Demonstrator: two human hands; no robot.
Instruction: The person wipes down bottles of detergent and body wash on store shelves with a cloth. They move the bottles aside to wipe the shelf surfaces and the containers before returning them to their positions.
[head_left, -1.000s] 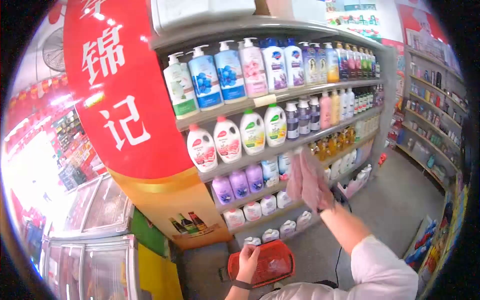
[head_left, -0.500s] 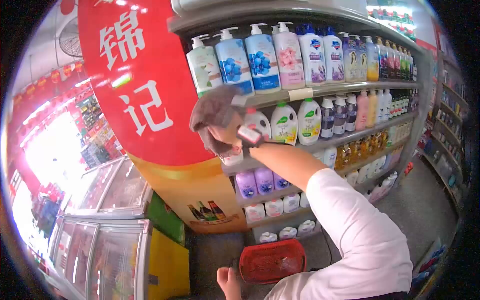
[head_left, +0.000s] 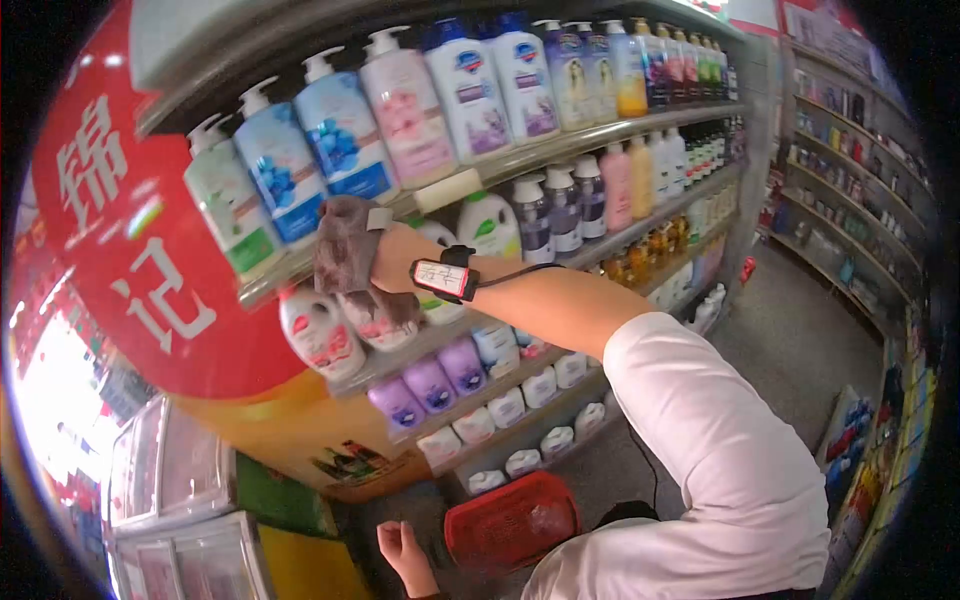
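Observation:
My right hand [head_left: 394, 256] is closed on a grey-brown cloth [head_left: 345, 245], which lies against the front edge of the upper shelf [head_left: 520, 160] and hangs down before the row below. The cloth hides part of my fingers. Just above it stands a blue and white pump bottle [head_left: 343, 140]. Below the cloth, a white bottle with a red label [head_left: 322, 333] is partly in view. My left hand [head_left: 397, 545] is low in front of me, its fingers curled, with no object visible in it.
A red basket [head_left: 512, 520] sits on the floor near my left hand. Glass-topped freezers [head_left: 190, 560] stand at the lower left, beside a red and gold panel [head_left: 170, 260]. More stocked shelves [head_left: 850, 170] line the aisle at right.
The view has turned right and moved nearer the shelves. My right hand and the cloth are now sharper, at the upper shelf's edge. My left hand stays low and curled.

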